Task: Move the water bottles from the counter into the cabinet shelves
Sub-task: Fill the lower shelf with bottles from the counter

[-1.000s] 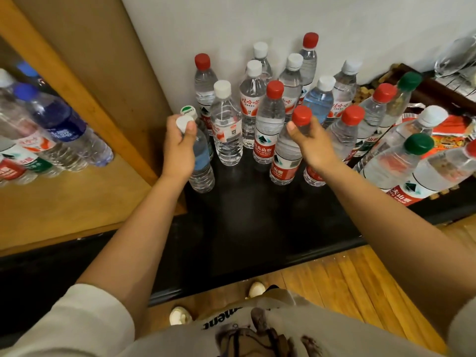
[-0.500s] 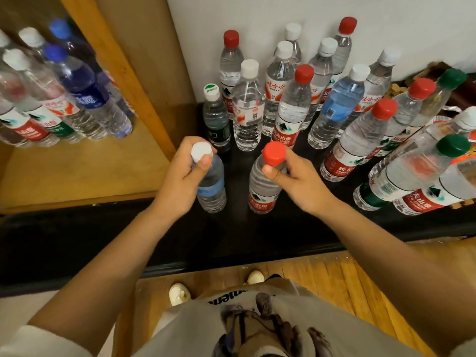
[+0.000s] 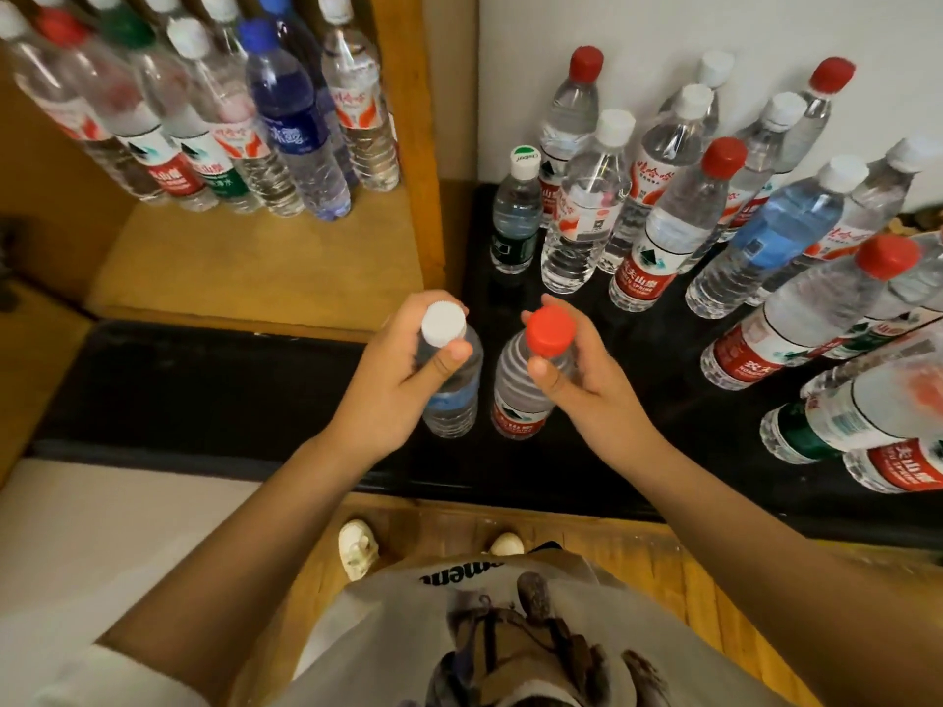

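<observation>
I have a bottle in each hand. My left hand (image 3: 393,380) is wrapped round the neck of a white-capped bottle (image 3: 451,385) with a blue label, thumb pressed just under the cap. My right hand (image 3: 581,380) grips a red-capped bottle (image 3: 525,390) the same way, near its top. Both bottles hang upright and close together between my hands, above the front of the black counter (image 3: 229,390); I cannot tell whether their bases touch it.

Beyond my right hand and off to its right, the remaining bottles (image 3: 663,232) stand crowded on the counter against the white wall (image 3: 663,23), with red, white and green caps. A small green-labelled bottle (image 3: 515,222) stands nearest, just past my fingers.

Beyond my left hand is the wooden cabinet shelf (image 3: 255,267), where a row of bottles (image 3: 229,119) stands at the back.
</observation>
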Action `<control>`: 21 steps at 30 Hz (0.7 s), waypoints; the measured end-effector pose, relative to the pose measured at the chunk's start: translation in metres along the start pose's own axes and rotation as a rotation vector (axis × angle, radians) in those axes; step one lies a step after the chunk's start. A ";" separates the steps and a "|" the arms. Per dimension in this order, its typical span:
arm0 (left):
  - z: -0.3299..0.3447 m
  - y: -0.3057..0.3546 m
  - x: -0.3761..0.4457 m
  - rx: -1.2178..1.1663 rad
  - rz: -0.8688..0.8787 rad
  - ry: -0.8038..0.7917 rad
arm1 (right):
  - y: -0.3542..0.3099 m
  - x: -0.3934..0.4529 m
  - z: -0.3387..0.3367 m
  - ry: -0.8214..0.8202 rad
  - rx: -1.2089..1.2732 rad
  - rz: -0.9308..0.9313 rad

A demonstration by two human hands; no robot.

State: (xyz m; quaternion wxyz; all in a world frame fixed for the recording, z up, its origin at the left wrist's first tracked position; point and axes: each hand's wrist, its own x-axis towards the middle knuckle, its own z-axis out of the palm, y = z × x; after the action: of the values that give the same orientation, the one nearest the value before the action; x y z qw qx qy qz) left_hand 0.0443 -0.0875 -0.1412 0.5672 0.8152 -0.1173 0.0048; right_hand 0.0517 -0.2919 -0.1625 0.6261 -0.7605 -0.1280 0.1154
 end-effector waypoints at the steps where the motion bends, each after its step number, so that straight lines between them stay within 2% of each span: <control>1: 0.001 -0.004 -0.003 -0.046 -0.010 -0.008 | 0.004 -0.003 0.003 0.018 0.034 0.003; 5: 0.013 -0.027 -0.017 -0.215 -0.115 -0.023 | 0.022 -0.016 0.015 0.096 0.083 0.028; 11: 0.026 -0.056 -0.030 -0.290 -0.253 0.056 | 0.045 -0.024 0.035 0.222 0.048 0.108; 14: 0.026 -0.060 -0.030 -0.318 -0.262 0.056 | 0.047 -0.016 0.036 0.326 -0.015 0.109; 21: -0.013 -0.071 -0.027 -0.353 -0.265 0.115 | 0.031 0.004 0.068 0.322 0.008 0.126</control>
State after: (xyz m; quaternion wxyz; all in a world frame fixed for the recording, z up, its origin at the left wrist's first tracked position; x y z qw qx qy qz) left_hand 0.0339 -0.0467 -0.2062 0.7024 0.7099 0.0244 -0.0441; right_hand 0.0336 -0.2332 -0.2060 0.6329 -0.7732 0.0223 0.0315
